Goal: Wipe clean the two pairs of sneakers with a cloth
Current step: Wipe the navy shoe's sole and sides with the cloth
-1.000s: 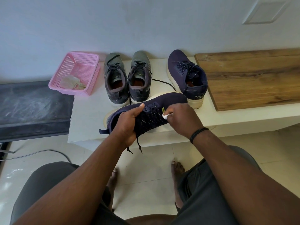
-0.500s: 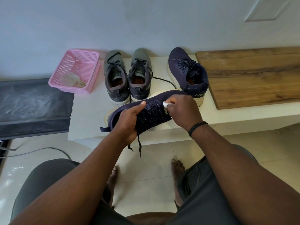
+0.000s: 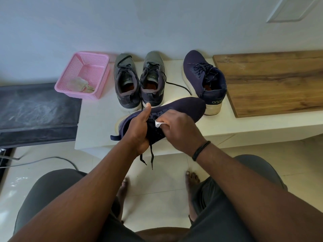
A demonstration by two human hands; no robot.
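A navy sneaker [image 3: 181, 109] is held on its side above the front edge of the white bench [image 3: 97, 119], its toe pointing to the right and its pale sole turned away toward the wall. It is gripped near the collar by the left hand [image 3: 139, 130]: the thumb is laid up along the upper, while the remaining fingers are wrapped underneath and cannot be seen. Two lace ends are left hanging below this hand. A small white cloth [image 3: 159, 123] is pinched in the curled fingers of the right hand [image 3: 180, 126] and pressed against the laced part of the upper, just beside the left thumb; only a folded corner of it is seen past the fingers. A black band is worn on the right wrist. On the bench behind, the second navy sneaker [image 3: 204, 79] is stood upright, heel toward the camera, and a pair of grey sneakers [image 3: 139, 81] is set side by side to its left. A pink basket [image 3: 83, 67] with a crumpled rag inside is placed at the left end, and a wooden board [image 3: 272, 81] is laid at the right end.
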